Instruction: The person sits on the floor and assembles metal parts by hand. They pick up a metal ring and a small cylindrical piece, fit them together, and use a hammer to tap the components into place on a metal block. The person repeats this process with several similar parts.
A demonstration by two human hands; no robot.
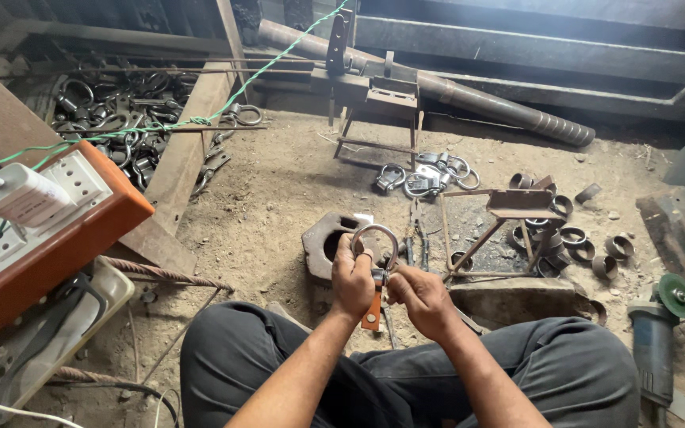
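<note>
My left hand [352, 279] grips a round metal shackle ring [375, 238] and holds it upright above my knees. My right hand [419, 299] is closed at the ring's lower end, where an orange-handled tool [372, 310] hangs down between both hands. Which hand carries the tool I cannot tell. Just behind the hands, on the dirt floor, lies a heavy metal block with a hole [324, 242].
An orange socket box [49, 230] with a white charger sits at left. A heap of shackles [120, 119] lies far left, more shackles [426, 176] at centre. A small metal stand [509, 222], short pipe rings [576, 242] and an angle grinder [660, 333] are at right.
</note>
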